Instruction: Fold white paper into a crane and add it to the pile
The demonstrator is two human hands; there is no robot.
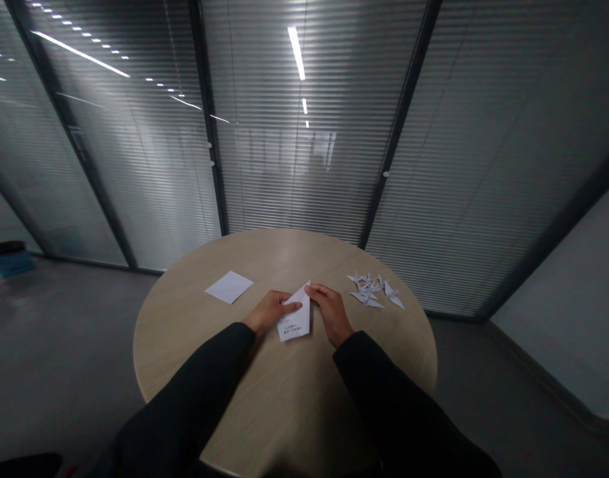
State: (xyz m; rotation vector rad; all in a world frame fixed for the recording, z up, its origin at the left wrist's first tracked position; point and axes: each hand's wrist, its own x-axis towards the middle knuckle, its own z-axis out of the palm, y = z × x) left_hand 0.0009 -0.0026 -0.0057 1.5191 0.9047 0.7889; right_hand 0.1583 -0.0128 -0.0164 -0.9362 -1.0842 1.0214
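A folded sheet of white paper (297, 317) with printed lines near its lower end lies on the round wooden table (284, 392), narrowing to a point at the top. My left hand (270, 312) presses its fingers onto the paper's left side. My right hand (331, 312) pinches the paper's upper right edge. Both dark sleeves reach in from the bottom. To the left lies a flat square of white paper (229, 287), apart from both hands. To the right sits a small heap of white origami cranes (370, 289), closer to my right hand.
Glass partitions with slatted blinds (294, 166) curve behind the table, with ceiling lights reflected in them. Grey floor (60, 345) surrounds the table. A blue object (9, 263) lies on the floor at far left.
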